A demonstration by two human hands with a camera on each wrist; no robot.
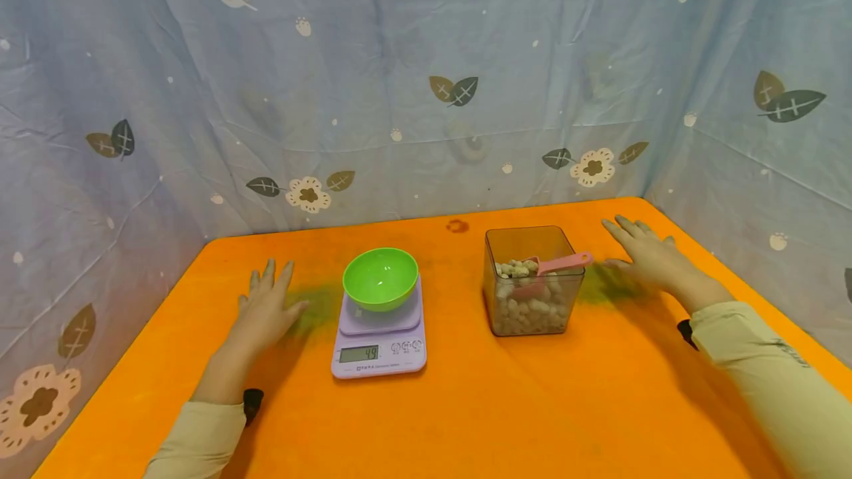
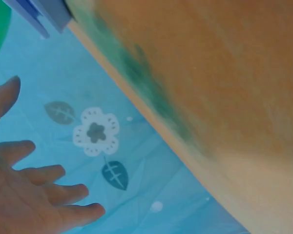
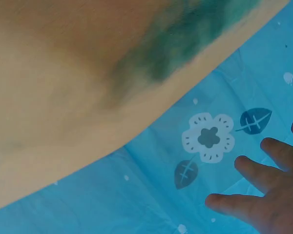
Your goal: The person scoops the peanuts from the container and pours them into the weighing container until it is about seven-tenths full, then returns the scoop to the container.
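My left hand point(image 1: 262, 310) is spread with fingers apart, holding nothing, left of a light purple kitchen scale point(image 1: 381, 346). On the scale sits a shiny green bowl point(image 1: 381, 279); the display reads about 49. To the right stands a square, brown-tinted clear container point(image 1: 532, 309) partly filled with pale, peanut-like pieces point(image 1: 515, 270). A pink scoop point(image 1: 566, 263) rests in it, its handle over the right rim. Beyond that handle, my right hand point(image 1: 655, 257) is also spread and holds nothing. In the left wrist view the fingers point(image 2: 44, 175) are straight and apart.
An orange table point(image 1: 466, 420) lies under everything, with green smudges point(image 1: 609, 283) near each hand and a small dark ring mark point(image 1: 457, 226) at the back. Blue-grey curtains point(image 1: 426, 35) with leaf and flower prints enclose the back and both sides.
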